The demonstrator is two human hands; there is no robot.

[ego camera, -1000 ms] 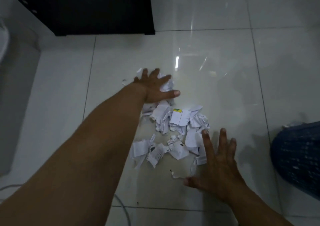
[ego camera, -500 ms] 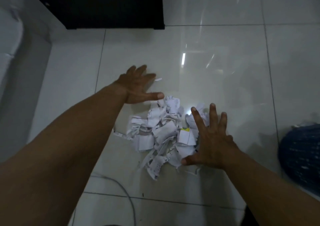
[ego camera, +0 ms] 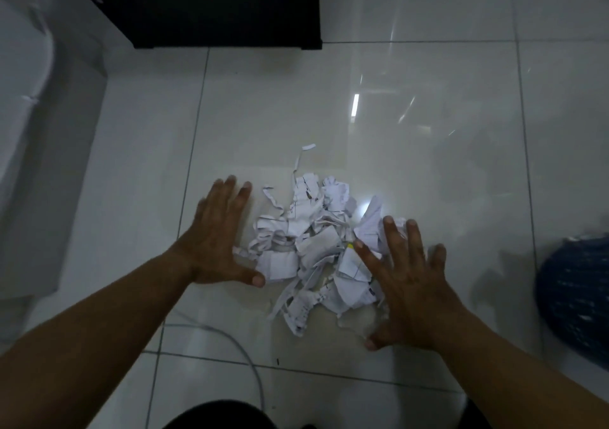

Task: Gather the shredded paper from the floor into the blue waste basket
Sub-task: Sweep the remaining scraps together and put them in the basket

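Head view. The paper lies in one loose heap on the floor, directly between the two hands. The heap is longer front to back than side to side.

Left hand: flat, fingers straight and spread, holding nothing. Its thumb touches the heap's left edge.

Right hand: flat, fingers spread wide, holding nothing. Its fingers lie over the heap's right side; its thumb sits at the near edge.

The basket stands at the right frame edge, well apart from the heap and beyond the right hand. Only part of it shows. The right hand is the nearer one to it.

One stray strip lies on the far side of the heap, apart from it. A cable runs across the floor near the heap's near-left side.

Judgement: the step in hand is compaction. Both palms need to close inward across the heap's short axis. The lift would then travel right, toward the basket. The stray strip would need a separate pass.
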